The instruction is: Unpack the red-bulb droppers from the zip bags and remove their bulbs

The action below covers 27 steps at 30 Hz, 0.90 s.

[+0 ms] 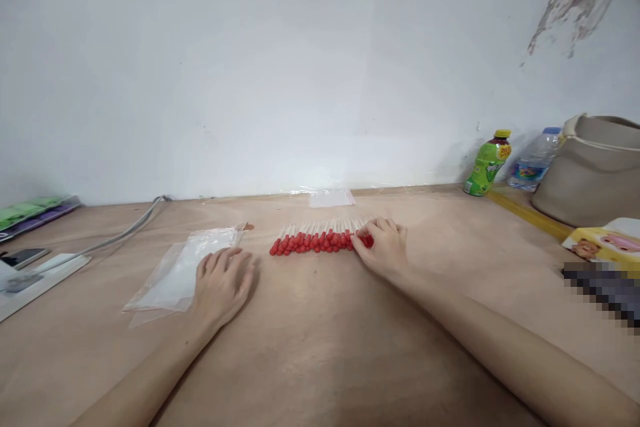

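A row of thin pale sticks with red tips lies side by side on the brown table, red ends toward me. At its right end my right hand is curled, thumb and fingers closing on the last red-tipped sticks. My left hand rests palm down with fingers apart, holding nothing, beside the right edge of a stack of clear plastic bags. Behind the row, near the wall, lies another small clear bag.
Back right stand a green bottle, a water bottle and a grey bucket. A yellow tissue pack lies at right. A grey cable, a phone and green-purple packets are at left.
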Motion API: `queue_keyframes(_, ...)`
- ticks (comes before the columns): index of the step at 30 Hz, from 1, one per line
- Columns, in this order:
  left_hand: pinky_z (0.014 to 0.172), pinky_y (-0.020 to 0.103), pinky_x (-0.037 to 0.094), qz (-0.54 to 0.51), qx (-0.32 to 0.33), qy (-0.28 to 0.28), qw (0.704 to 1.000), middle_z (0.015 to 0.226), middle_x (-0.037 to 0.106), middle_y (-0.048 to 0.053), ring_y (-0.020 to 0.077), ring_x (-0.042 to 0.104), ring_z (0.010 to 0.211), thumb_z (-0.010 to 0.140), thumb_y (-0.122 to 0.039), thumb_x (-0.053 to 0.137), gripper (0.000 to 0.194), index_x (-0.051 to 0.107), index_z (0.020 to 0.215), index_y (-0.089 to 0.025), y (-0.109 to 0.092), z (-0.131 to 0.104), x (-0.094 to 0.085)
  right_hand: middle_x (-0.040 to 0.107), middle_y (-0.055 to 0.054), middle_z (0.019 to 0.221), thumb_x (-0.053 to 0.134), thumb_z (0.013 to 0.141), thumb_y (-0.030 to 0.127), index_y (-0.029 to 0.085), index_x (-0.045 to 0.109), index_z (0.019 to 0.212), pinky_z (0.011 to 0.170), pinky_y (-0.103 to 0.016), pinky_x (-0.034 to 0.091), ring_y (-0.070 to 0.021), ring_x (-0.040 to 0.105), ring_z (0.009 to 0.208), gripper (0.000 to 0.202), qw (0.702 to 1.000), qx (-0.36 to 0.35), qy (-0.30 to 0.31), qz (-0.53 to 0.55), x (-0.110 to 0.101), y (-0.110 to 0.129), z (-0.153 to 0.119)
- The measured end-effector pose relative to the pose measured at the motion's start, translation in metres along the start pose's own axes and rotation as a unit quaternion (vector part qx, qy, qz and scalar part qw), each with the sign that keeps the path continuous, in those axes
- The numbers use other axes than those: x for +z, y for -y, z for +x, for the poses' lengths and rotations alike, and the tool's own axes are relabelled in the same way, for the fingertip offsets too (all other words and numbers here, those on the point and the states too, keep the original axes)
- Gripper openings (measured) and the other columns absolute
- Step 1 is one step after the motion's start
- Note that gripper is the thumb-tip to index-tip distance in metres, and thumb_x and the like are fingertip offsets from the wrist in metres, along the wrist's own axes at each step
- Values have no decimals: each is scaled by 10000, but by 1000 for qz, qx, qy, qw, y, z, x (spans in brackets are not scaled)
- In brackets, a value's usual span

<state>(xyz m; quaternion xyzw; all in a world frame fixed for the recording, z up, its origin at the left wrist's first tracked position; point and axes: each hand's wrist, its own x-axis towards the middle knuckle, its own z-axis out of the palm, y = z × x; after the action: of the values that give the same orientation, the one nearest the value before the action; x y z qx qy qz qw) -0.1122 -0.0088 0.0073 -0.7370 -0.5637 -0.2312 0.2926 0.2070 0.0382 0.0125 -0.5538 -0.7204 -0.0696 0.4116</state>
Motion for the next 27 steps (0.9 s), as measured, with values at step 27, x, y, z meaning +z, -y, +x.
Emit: queue_keyframes(27, 977, 456, 253, -182, 147, 0, 972, 905, 626, 30, 200, 522, 906, 815, -228, 477, 184, 593, 958, -222, -129, 84, 44, 579, -67, 1084, 497, 819, 294, 223, 590, 1080, 887, -343, 410, -186, 520, 1000, 286, 930, -206, 259, 159, -19, -16, -41)
